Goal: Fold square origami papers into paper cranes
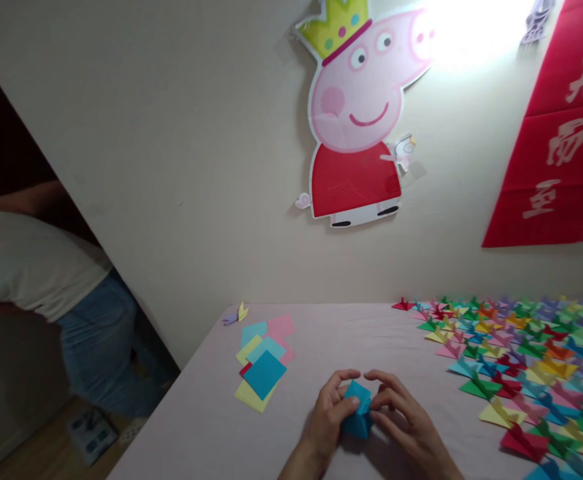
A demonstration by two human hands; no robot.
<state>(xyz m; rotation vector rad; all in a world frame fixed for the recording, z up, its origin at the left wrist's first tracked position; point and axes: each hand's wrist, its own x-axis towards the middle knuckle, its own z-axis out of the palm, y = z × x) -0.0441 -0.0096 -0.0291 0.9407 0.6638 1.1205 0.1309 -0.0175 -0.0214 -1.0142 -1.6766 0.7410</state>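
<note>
A blue piece of origami paper (357,427), partly folded, is in my hands just above the table's front part. My left hand (327,417) grips it from the left, thumb pressed on its face and fingers behind. My right hand (405,421) is at the paper's right edge, its thumb and a finger closed on the fold there while the forefinger arches above. The fingers partly cover the paper's right side.
Loose square sheets (265,375) in blue, yellow, pink and red lie to the left. Many folded paper cranes (511,367) fill the table's right side. Two small folded pieces (235,316) sit at the back left corner. A person in jeans (99,340) is beyond the wall's edge.
</note>
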